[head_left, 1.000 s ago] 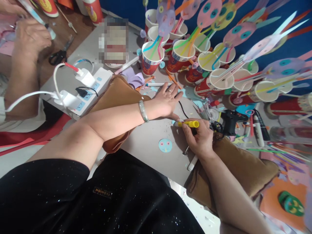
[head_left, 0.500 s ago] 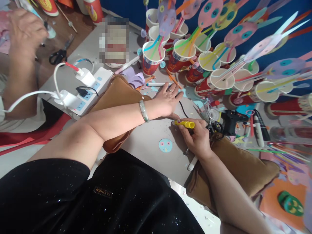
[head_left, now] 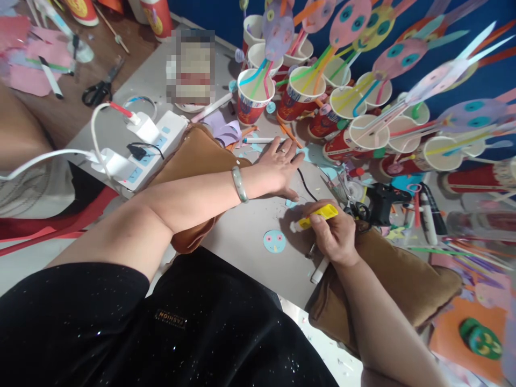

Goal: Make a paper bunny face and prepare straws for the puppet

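Yellow tool is gripped in the right hand, pinched between thumb and curled fingers above the worktop, inward of its near edge. Pale tip is aimed left, apart from the light-blue paper face, which lies flat near that edge. Exact tool type can't be told.

Left hand is spread, palm down, fingers pointed at the far edge, nothing gripped. Small blue scrap lies just beside its thumb.

Handling, judged by eye: tool light, stiff, likely smooth plastic, so a bit slippery; best held mid-barrel, clear of the tip. Paper face thin, light, easily creased or torn; best lifted by its rim, drawn features left untouched.

Containers: red-and-white paper cups are crowded along the far edge. Front cup is loaded with blue, green and pink straws, purple paper face above. Next cup to its right is filled with green and orange-yellow straws. Contents of the red cup beyond the far left corner can't be seen.
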Tool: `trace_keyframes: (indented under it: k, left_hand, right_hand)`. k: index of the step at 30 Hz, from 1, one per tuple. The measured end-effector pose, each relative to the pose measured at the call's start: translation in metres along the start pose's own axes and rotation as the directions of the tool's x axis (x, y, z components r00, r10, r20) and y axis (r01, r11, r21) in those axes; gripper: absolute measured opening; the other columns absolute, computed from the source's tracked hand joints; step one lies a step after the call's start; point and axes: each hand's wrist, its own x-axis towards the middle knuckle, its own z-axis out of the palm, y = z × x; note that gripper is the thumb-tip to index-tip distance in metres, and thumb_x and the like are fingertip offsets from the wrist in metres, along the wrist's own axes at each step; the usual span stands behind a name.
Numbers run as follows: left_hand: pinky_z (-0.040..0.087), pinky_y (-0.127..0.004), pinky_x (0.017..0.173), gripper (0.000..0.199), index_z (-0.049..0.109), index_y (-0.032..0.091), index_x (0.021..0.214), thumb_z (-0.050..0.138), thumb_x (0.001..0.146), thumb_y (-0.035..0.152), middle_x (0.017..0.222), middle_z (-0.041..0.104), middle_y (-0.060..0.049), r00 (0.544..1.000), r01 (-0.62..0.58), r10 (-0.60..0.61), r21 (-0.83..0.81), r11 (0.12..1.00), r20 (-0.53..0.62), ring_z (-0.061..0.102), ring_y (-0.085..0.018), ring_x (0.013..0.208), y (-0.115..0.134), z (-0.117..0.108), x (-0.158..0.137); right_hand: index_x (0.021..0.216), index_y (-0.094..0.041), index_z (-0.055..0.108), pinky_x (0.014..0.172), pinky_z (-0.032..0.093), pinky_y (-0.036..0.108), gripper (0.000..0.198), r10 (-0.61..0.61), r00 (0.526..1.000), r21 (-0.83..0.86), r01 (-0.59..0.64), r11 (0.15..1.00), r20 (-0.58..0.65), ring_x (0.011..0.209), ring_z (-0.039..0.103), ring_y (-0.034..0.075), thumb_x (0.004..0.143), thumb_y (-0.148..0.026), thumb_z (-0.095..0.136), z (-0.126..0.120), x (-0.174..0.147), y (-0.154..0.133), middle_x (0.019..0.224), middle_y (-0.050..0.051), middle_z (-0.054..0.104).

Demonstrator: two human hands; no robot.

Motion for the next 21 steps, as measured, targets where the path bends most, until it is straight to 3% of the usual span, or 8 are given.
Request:
trace_keyframes:
  k: [7,14,21]
  left_hand:
    - [0.005,-0.062,0.132,0.110,0.033,0.014,0.166,0.065,0.081,0.075,0.175,0.027,-0.019,1.000,0.012,-0.011,0.022,1.000,-0.020,0.016,-0.045,0.162,0.0030,-0.0037,-0.0032]
    - [0.005,-0.061,0.133,0.110,0.033,0.012,0.166,0.065,0.081,0.074,0.175,0.026,-0.021,1.000,0.013,-0.013,0.035,0.999,-0.015,0.015,-0.044,0.163,0.0038,-0.0044,-0.0048]
    - [0.001,-0.062,0.133,0.115,0.030,0.015,0.167,0.066,0.078,0.077,0.176,0.025,-0.019,1.000,0.008,-0.008,0.002,1.000,-0.008,0.012,-0.046,0.163,0.0032,-0.0026,-0.0027]
  right_hand:
    - [0.086,-0.025,0.060,0.085,0.056,0.048,0.039,-0.010,0.993,-0.024,0.013,1.000,0.117,0.099,0.075,0.031,0.104,-0.057,0.048,-0.0001,0.0013,0.0002,0.087,0.008,0.074]
    - [0.086,-0.024,0.061,0.084,0.053,0.049,0.036,-0.086,0.984,-0.116,0.105,0.988,0.153,0.090,0.071,0.029,0.106,-0.051,0.047,0.0004,0.0029,-0.0002,0.093,0.009,0.077]
    - [0.089,-0.026,0.064,0.085,0.053,0.048,0.035,-0.046,0.988,-0.127,0.065,0.990,0.149,0.086,0.070,0.028,0.105,-0.052,0.047,-0.0008,0.0021,-0.0046,0.091,0.008,0.078]
